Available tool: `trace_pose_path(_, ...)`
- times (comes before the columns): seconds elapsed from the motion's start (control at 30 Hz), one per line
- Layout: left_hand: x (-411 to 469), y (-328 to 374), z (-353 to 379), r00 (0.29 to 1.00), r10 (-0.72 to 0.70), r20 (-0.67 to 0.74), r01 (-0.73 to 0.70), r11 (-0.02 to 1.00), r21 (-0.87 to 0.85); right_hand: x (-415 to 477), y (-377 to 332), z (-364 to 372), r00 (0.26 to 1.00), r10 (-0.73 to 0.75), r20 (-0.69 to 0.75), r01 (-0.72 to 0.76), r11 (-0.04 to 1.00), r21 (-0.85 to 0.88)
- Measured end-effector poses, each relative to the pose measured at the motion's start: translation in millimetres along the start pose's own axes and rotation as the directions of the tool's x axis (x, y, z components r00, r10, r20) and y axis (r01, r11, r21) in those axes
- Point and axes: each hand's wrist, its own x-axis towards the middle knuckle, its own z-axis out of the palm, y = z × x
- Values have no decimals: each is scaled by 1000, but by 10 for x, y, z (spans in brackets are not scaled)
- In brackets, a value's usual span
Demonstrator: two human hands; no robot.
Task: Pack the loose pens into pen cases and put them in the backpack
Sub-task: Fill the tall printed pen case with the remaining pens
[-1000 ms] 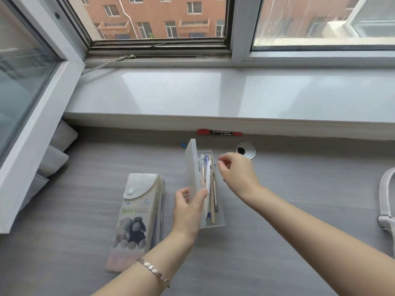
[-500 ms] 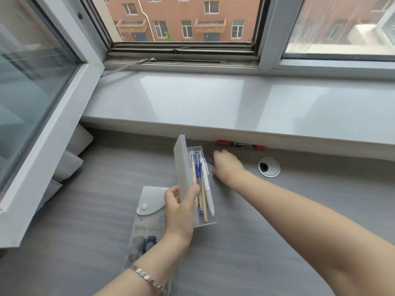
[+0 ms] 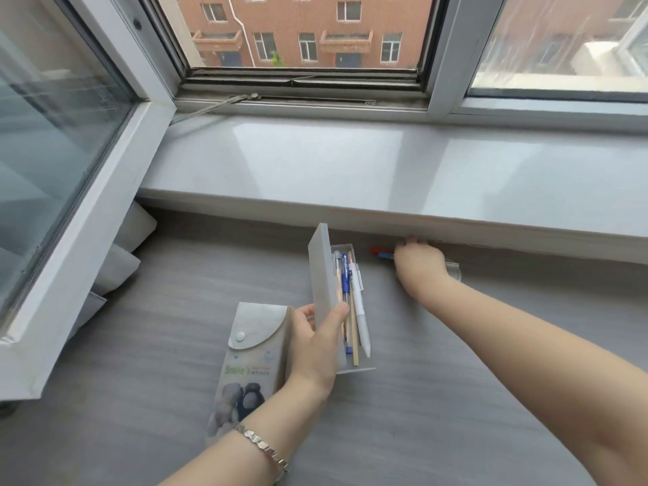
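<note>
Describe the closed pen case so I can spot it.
On the grey desk under the windowsill, find the frosted open case the left hand holds. The closed pouch lies left of it; only it has a snap-button flap and green Smile lettering.

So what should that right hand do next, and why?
Probably close the right hand around the red marker and draw it out from under the window sill. Only the marker's red end shows beside the hand, whether it is gripped yet is unclear, and the left hand holds the pen case open, ready to receive it.
</note>
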Motion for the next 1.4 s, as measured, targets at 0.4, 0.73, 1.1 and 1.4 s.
trace_pose_path(0.4, -591, -286, 16, 948, -28, 316, 36, 999, -20, -1462, 310, -31, 927, 266, 266, -287, 42, 957)
trace_pose_path(0.73, -1073, -551, 68, 839, -15, 543, 66, 995, -74, -2431, 171, 92, 933, 270, 240, -192, -193, 962)
trace_pose_path(1.1, -1192, -508, 39, 850, -197, 489, 219, 976, 13, -2585, 249, -25, 945, 307, 110, -113, -7, 994)
trace_pose_path(1.4, -1282, -514, 13, 807, -246, 538, 268, 963, 39, -2604, 58, 28, 911, 411, -37, -131, 373, 919)
